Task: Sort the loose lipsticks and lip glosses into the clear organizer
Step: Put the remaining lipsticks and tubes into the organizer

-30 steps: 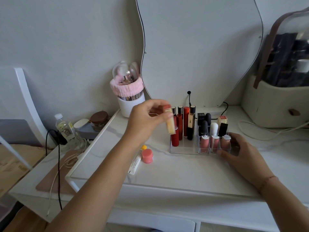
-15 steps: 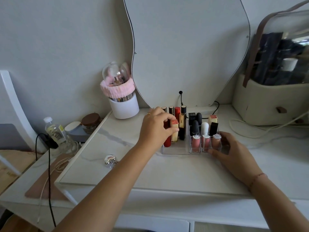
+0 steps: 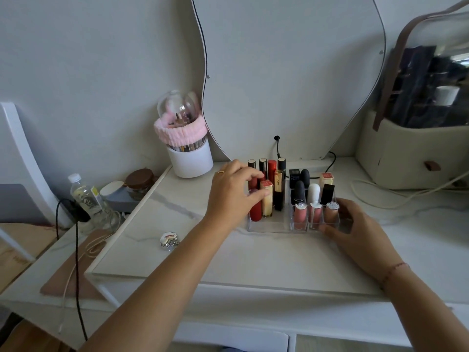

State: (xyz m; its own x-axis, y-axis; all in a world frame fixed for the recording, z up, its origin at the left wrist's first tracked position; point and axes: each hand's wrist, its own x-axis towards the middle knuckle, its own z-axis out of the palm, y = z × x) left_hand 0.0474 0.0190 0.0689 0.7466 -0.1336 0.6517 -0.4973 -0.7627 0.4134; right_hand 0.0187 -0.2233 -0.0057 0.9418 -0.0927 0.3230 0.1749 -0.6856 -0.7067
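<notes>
The clear organizer stands on the white marble top in front of the mirror. Its left section holds tall red and black lip glosses. The right compartments hold black and white lipsticks and pink glosses. My left hand reaches in from the left, thumb and fingers around a gold lipstick with a red top. This lipstick stands upright in the left section beside a red tube. My right hand grips the organizer's front right corner.
A small silver round object lies left of my forearm. A white brush holder with a pink band stands behind and to the left. Off the left edge are a water bottle, a brown-lidded jar and a black cable. A beige bag sits at the right.
My left hand has brought the gold lipstick down from above the organizer and stood it in the left section. My right hand has stayed on the organizer's corner.
</notes>
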